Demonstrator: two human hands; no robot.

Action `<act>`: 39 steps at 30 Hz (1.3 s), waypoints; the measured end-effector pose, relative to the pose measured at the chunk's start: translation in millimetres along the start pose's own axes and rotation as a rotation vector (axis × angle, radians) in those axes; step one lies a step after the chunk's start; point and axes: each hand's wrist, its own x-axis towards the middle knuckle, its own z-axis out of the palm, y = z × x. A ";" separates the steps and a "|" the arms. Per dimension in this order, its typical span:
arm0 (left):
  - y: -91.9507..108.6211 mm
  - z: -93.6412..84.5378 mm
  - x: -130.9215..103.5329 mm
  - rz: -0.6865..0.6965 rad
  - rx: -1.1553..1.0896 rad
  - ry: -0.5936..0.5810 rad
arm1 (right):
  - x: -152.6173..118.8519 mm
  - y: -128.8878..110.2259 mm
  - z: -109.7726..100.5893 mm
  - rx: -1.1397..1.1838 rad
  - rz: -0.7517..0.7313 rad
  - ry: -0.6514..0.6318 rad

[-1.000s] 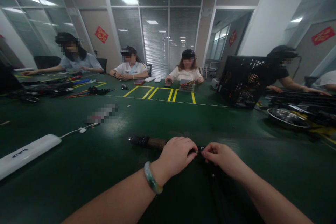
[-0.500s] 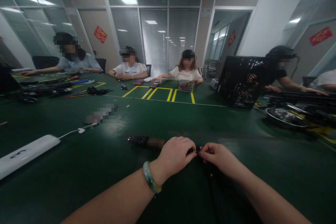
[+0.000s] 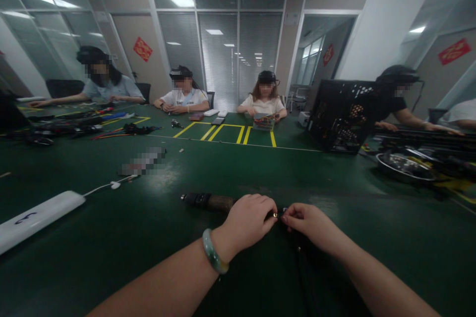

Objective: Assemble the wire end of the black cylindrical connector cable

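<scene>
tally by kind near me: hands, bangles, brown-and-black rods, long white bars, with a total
hands: 2 (left hand, right hand)
green bangle: 1
brown-and-black rod: 1
long white bar: 1
total: 5

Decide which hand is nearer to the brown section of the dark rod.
Left. The left hand is at the visible right end of the brown section; the right hand is farther right, beyond the left fingertips.
</scene>
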 end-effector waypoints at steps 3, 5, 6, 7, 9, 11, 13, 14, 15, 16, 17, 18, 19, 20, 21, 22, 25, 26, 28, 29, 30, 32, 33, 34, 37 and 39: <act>-0.3 0.3 0.1 0.006 -0.003 -0.004 | -0.3 -0.6 -0.4 -0.010 -0.001 0.005; -0.5 0.4 0.3 0.003 -0.005 -0.003 | -0.2 -0.8 -0.5 -0.009 -0.001 0.001; -0.5 0.3 0.4 0.002 -0.006 -0.003 | 0.0 -0.6 -0.5 -0.008 -0.001 0.000; -0.6 0.2 0.6 0.002 -0.004 -0.004 | 0.3 -0.2 -0.3 -0.009 -0.002 0.001; -0.5 0.0 1.0 0.009 0.006 -0.014 | 1.1 0.8 0.2 -0.019 -0.009 0.009; -0.2 -0.4 1.1 0.015 0.020 -0.021 | 1.7 1.5 0.6 -0.029 -0.020 0.016; 0.0 -0.6 0.9 0.014 0.028 -0.021 | 1.5 1.4 0.6 -0.029 -0.021 0.018; 0.0 -0.6 0.7 0.013 0.027 -0.019 | 1.2 1.0 0.4 -0.025 -0.017 0.016; 0.0 -0.6 0.4 0.012 0.024 -0.016 | 0.7 0.5 0.2 -0.022 -0.011 0.013; -0.1 -0.5 0.2 0.012 0.020 -0.014 | 0.3 -0.1 -0.1 -0.019 -0.007 0.011; -0.3 -0.4 0.0 0.011 0.014 -0.012 | -0.1 -0.7 -0.3 -0.017 -0.004 0.010; -0.6 -0.1 -0.1 0.013 0.008 -0.010 | -0.4 -1.1 -0.5 -0.019 -0.002 0.010; -1.0 0.3 -0.1 0.015 0.002 -0.009 | -0.6 -1.4 -0.5 -0.021 -0.002 0.011; -1.4 0.6 0.0 0.015 0.000 -0.006 | -0.6 -1.4 -0.5 -0.021 -0.004 0.013; -1.8 1.0 0.1 0.016 -0.001 -0.002 | -0.4 -1.2 -0.3 -0.020 -0.007 0.015; -2.1 1.4 0.2 0.016 0.000 0.001 | -0.1 -0.8 -0.2 -0.019 -0.010 0.017; -2.5 1.6 0.4 0.016 0.000 0.004 | 0.8 1.0 0.2 -0.022 -0.021 0.017; -2.5 1.4 0.4 0.017 0.000 0.001 | 1.0 1.4 0.2 -0.028 -0.025 0.018; -2.1 0.5 0.2 0.019 0.001 -0.001 | 1.0 1.7 0.1 -0.042 -0.030 0.023; -1.8 0.0 0.0 0.020 0.001 -0.002 | 0.9 1.6 0.1 -0.046 -0.031 0.025; -1.4 -0.5 -0.1 0.022 0.000 -0.002 | 0.8 1.5 0.1 -0.048 -0.028 0.027; -0.7 -1.5 -0.3 0.025 -0.003 -0.005 | 0.8 1.3 0.3 -0.042 -0.010 0.024; -0.4 -1.8 -0.4 0.026 -0.005 -0.006 | 0.9 1.3 0.4 -0.039 0.001 0.023; -0.1 -2.1 -0.4 0.026 -0.008 -0.005 | 1.0 1.4 0.6 -0.040 0.010 0.025; -0.2 -2.1 -0.2 0.025 -0.020 0.006 | 1.2 1.3 0.9 -0.059 0.022 0.035; -0.9 -1.4 0.0 0.029 -0.028 0.012 | 0.8 0.2 0.8 -0.069 0.021 0.041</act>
